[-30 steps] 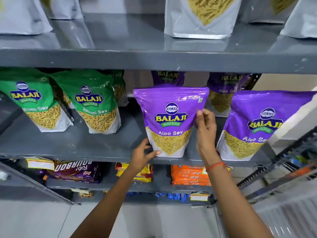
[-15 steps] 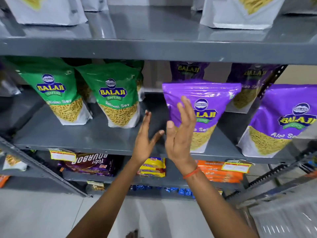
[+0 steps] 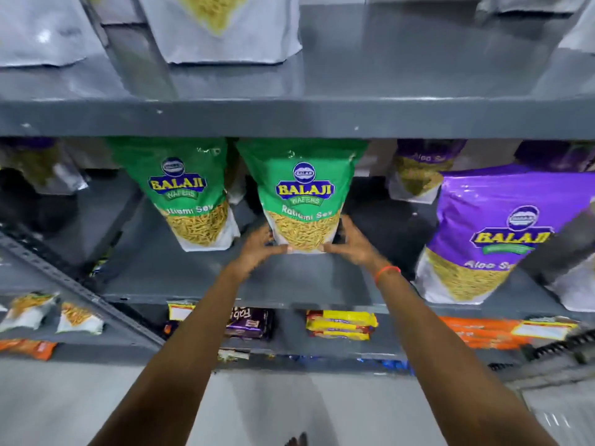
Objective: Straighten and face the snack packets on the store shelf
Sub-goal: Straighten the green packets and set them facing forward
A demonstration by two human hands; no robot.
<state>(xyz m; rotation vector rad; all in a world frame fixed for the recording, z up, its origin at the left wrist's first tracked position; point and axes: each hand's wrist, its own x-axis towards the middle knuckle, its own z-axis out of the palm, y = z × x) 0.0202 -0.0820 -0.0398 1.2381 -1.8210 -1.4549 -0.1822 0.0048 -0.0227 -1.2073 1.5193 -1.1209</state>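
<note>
A green Balaji Ratlami Sev packet [image 3: 304,194] stands upright in the middle of the grey shelf [image 3: 299,284], label facing me. My left hand [image 3: 257,251] grips its lower left corner and my right hand [image 3: 352,246] grips its lower right corner. A second green Ratlami Sev packet [image 3: 185,194] stands just to its left. A purple Aloo Sev packet [image 3: 492,233] stands at the right, tilted a little. More purple packets [image 3: 418,175] sit further back.
The shelf above [image 3: 322,117] holds white packets [image 3: 222,27]. Below are biscuit packs: purple [image 3: 249,323], yellow [image 3: 341,325], orange [image 3: 483,333]. A neighbouring rack at the left holds small snack packets [image 3: 77,318]. Grey floor lies under my arms.
Both hands left the purple Aloo Sev packet, moved left, and took hold of the green Ratlami Sev packet's bottom corners. My view shifted left with them.
</note>
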